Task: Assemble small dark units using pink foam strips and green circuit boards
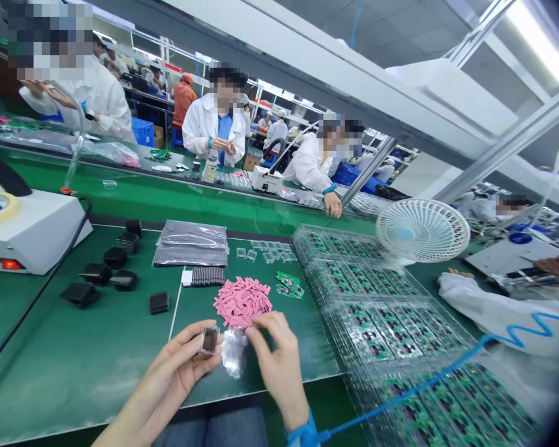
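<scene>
My left hand [182,363] grips a small square clear-framed piece [209,341] with a dark window, held upright between thumb and fingers above the green mat. My right hand [277,354] is bent down at the near edge of a heap of pink strips [242,300], its thumb and fingertips pinched together. Whatever lies between those fingertips is too small to make out. Between my hands is a shiny silvery patch [234,354]; I cannot tell if it is foil or film. Beyond the heap are green circuit boards [289,285] and small clear square pieces [272,253].
Stacked clear trays [368,323] of circuit boards fill the right side, below a white fan [422,231]. Black blocks [114,256] and grey striped sheets [190,242] lie left and back. A blue coiled cord [414,388] runs from my right wrist. Co-workers sit across the bench.
</scene>
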`<state>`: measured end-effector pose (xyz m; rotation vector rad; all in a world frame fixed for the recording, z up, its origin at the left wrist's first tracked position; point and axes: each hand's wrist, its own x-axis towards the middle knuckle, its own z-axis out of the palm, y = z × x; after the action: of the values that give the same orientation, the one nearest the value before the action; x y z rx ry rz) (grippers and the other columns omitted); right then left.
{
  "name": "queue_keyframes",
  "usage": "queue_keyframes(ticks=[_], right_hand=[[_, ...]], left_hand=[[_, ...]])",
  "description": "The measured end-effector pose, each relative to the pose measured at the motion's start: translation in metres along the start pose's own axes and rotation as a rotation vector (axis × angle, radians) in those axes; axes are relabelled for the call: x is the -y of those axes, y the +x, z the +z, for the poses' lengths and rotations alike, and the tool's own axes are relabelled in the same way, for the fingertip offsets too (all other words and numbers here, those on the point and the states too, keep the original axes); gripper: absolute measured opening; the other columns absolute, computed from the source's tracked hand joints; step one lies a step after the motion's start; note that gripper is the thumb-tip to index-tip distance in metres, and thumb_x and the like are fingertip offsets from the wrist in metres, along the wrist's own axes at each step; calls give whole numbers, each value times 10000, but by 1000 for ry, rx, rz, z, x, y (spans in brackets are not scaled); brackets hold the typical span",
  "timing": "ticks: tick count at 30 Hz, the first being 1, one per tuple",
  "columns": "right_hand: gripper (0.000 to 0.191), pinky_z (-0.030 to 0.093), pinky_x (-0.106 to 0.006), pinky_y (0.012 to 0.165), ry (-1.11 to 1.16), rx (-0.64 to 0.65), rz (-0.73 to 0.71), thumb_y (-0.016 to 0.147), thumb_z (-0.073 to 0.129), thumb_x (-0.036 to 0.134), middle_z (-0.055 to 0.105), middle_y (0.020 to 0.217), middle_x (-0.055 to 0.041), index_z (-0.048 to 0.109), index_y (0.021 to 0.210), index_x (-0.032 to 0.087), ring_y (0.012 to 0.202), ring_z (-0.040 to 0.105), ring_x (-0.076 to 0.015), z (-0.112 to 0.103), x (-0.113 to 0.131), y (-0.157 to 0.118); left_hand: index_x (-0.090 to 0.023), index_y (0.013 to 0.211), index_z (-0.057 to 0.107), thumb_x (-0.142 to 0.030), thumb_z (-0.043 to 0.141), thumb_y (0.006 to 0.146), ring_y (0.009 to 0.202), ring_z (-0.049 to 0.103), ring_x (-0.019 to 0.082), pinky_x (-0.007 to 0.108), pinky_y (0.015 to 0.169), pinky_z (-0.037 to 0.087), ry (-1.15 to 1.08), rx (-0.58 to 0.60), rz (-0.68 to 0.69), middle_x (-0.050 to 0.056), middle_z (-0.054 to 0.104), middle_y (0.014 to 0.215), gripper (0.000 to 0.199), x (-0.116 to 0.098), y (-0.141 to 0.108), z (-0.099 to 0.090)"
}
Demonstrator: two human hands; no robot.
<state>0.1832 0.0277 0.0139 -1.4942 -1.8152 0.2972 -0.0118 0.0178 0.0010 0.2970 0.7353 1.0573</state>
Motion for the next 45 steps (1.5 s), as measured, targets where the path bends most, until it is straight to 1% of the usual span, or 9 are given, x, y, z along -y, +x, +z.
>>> queue_keyframes(ticks=[5, 11, 15, 18, 22, 25, 30, 38, 45], right_hand=[[356, 438, -331, 638, -201, -97, 42, 964, 479, 462, 586, 742, -53, 565, 738, 200, 706, 541, -212, -1, -52, 15], [424, 392, -331, 615, -283, -75, -4, 999, 374, 457, 563, 705, -55, 544, 692, 220, 678, 522, -216, -5, -66, 14], [357, 407, -317, 607, -268, -35, -20, 1004, 388, 373, 561, 716, -41, 533, 716, 219, 672, 540, -203, -20, -51, 9], [238, 438, -296, 674, -81, 61, -25, 1002, 410, 263, 583, 798, -31, 534, 804, 217, 746, 561, -181, -26, -24, 5], [166, 416, -307, 751, 85, 196, -111, 984, 441, 177, 586, 847, -20, 526, 848, 219, 810, 544, -176, -19, 18, 6], [169, 399, -311, 754, 100, 279, -148, 970, 451, 141, 581, 866, -22, 517, 834, 216, 833, 532, -181, -11, 36, 10], [186, 385, -329, 772, 88, 315, -171, 969, 450, 140, 557, 844, -22, 499, 803, 210, 812, 504, -182, -4, 40, 13], [179, 380, -324, 755, 148, 267, -138, 950, 472, 124, 555, 832, -30, 517, 796, 202, 828, 504, -191, 3, 40, 12], [198, 396, -255, 684, 309, 312, 51, 895, 549, 87, 567, 792, 8, 517, 737, 201, 763, 535, -143, 7, 44, 20]], left_hand=[[-154, 1118, 703, -186, 760, 776, 867, 723, 205, 315, 844, 598, -81, -19, 29, 130, 761, 1005, 348, -4, 6, -2], [-135, 1084, 715, -181, 782, 760, 845, 728, 205, 314, 827, 607, -118, -3, 18, 147, 765, 984, 333, -2, 4, -4], [-135, 1075, 718, -186, 789, 759, 851, 727, 203, 312, 832, 605, -131, 2, 5, 148, 766, 980, 328, -2, 5, -4], [-135, 1062, 719, -188, 759, 794, 829, 725, 187, 300, 821, 604, -102, 41, -15, 142, 767, 949, 276, -1, 5, -3], [-132, 1034, 717, -200, 694, 855, 783, 718, 165, 284, 788, 604, -19, 125, -20, 131, 760, 926, 193, 0, 5, -1], [-139, 1034, 714, -200, 679, 867, 786, 712, 159, 289, 796, 599, 21, 168, -3, 116, 752, 935, 181, 2, 6, 0], [-151, 1035, 712, -203, 690, 860, 775, 705, 147, 289, 804, 591, 23, 180, 0, 94, 744, 931, 183, 4, 7, -1], [-141, 1039, 705, -193, 672, 874, 769, 693, 131, 287, 808, 586, 8, 196, 0, 82, 734, 916, 175, 4, 6, -2], [-141, 969, 711, -175, 691, 854, 742, 702, 139, 287, 786, 595, -11, 169, -25, 75, 738, 897, 122, 4, 6, -2]])
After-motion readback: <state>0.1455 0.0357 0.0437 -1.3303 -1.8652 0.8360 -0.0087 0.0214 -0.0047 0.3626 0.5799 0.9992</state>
